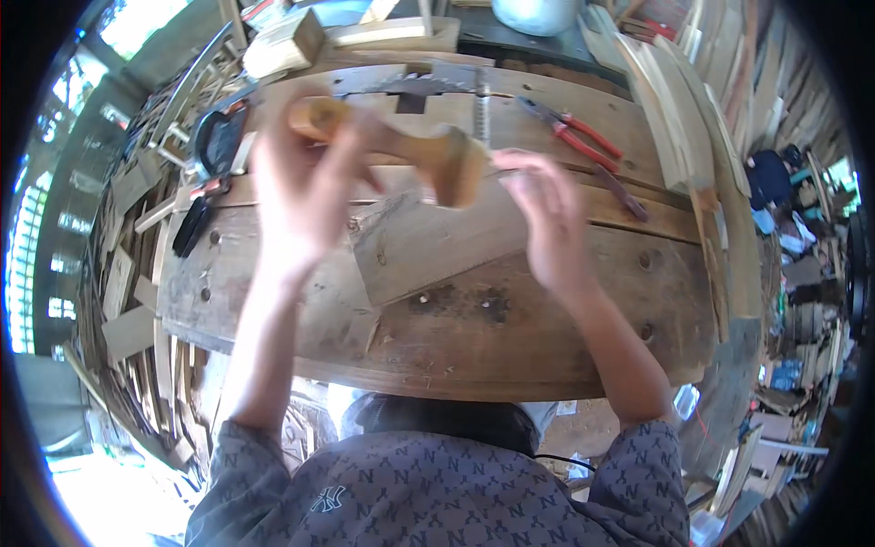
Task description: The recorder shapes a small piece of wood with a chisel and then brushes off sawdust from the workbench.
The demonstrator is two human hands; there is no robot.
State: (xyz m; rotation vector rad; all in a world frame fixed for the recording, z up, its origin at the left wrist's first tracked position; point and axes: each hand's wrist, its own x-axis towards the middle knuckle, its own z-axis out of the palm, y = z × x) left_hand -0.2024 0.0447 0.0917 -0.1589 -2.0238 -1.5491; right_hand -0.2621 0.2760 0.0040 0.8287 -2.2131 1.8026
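My left hand [310, 191] is wrapped round one end of a yellow-brown wooden piece [442, 164], raised above the bench. The piece has a narrow neck and a wider, flared block at its right end; motion blurs it, so its exact kind is unclear. My right hand [551, 214] is just right of that block, its fingers curved and apart. Whether its fingertips touch the wood cannot be made out. Beneath both hands a flat pale board [447, 242] lies at a slant on the wooden workbench [565, 337].
Red-handled pliers [583, 137] and a dark slim tool [622, 193] lie to the right. At the left are a black-handled tool [191, 226] and a dark clamp-like tool [219, 137]. Wood blocks [284, 44] stand at the back, with stacked boards [670, 118] along the right.
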